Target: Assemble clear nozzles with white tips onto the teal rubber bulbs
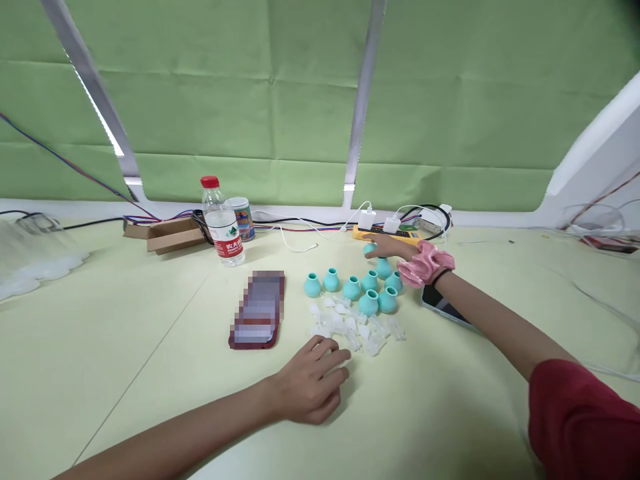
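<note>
My right hand (393,247) reaches to the back of the group, its fingers and thumb around a small turquoise pot-shaped piece (370,249) that they partly cover. Several like it, round with a narrow open neck, stand just in front, among them one turquoise pot (313,285) at the left end. Nearer to me lies a loose heap of small clear and white plastic pieces (350,325). Beside this heap, my left hand (316,383) rests on the table with loosely bent, parted fingers and holds nothing.
A phone in a red case (257,310) lies left of the pots; another phone (445,307) is partly under my right forearm. Behind are a water bottle (223,230), a can (243,219), a cardboard box (175,235) and a yellow power strip (413,235) with chargers and cables.
</note>
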